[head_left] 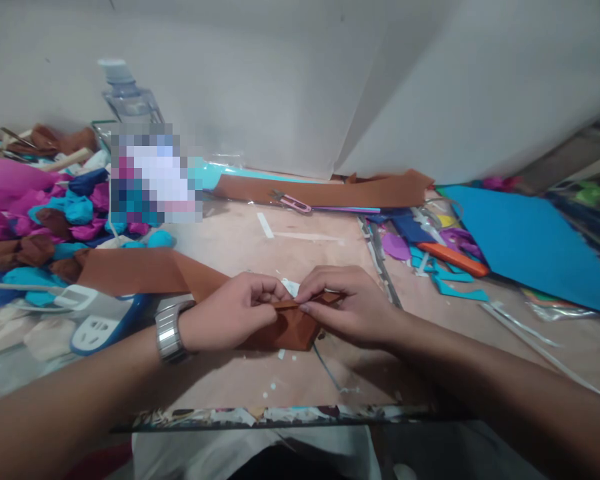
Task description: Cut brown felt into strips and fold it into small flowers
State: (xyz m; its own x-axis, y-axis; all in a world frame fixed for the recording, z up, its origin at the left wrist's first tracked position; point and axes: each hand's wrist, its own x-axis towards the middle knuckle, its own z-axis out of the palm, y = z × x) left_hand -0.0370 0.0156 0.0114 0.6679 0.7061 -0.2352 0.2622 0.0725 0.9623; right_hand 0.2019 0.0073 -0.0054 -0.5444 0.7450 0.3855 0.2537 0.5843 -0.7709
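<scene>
Both hands meet over the near middle of the table, pinching a long strip of brown crepe-like paper (pixel 135 270). My left hand (pixel 240 310), with a metal watch on its wrist, grips the folded upper edge between thumb and fingers. Close beside it, my right hand (pixel 350 303) pinches the same edge at its gathered end. The strip hangs a little below the fingers and trails off to the left over a white and blue power strip (pixel 100 320). A thin dark wire (pixel 327 367) sticks out below the right hand.
Crumpled coloured paper balls (pixel 65 207) pile up at left, near a clear bottle (pixel 130 97). Pink-handled thread snips (pixel 293 202) lie by another brown strip (pixel 320 192) along the wall. On the right are an orange cutter (pixel 453 259), scraps and a blue sheet (pixel 535 240).
</scene>
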